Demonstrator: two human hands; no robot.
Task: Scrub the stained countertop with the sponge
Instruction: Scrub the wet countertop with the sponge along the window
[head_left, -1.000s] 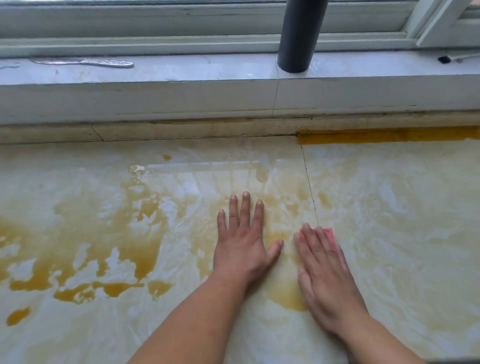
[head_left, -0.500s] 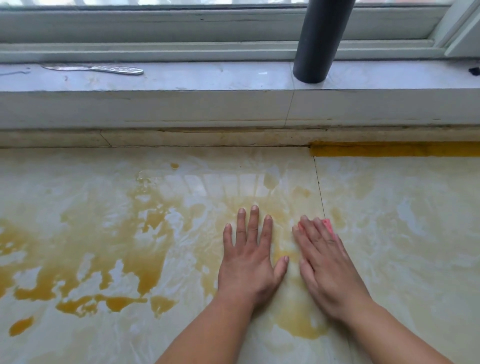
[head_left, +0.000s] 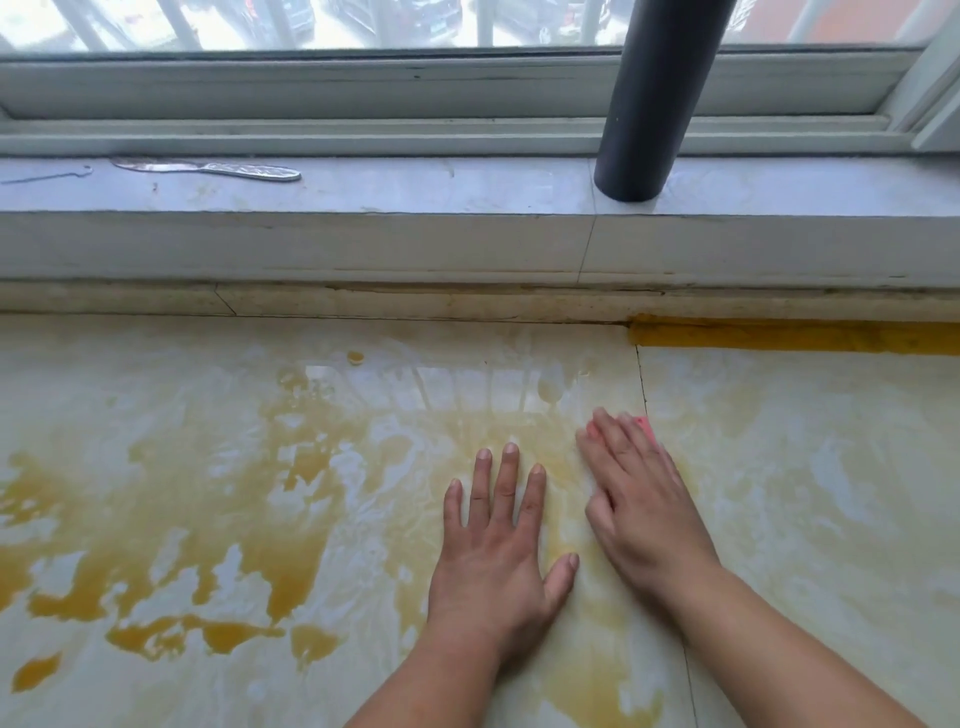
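Observation:
The pale countertop is smeared with yellow-orange stains, thickest at the left and wet-looking. My right hand lies flat with straight fingers pressing on a pink sponge; only a corner and a sliver of the sponge show past the fingertips. My left hand rests flat on the counter just left of it, fingers spread, holding nothing. The two hands lie close side by side, near a seam in the slab.
A raised white windowsill runs along the back, with a dark grey cylinder standing on it and a flat silvery tool at its left. A yellow strip lines the back edge at right.
My right hand has pushed the sponge away from me toward the sill, past the left fingertips. My left hand stays planted. The view has tilted up, showing more window.

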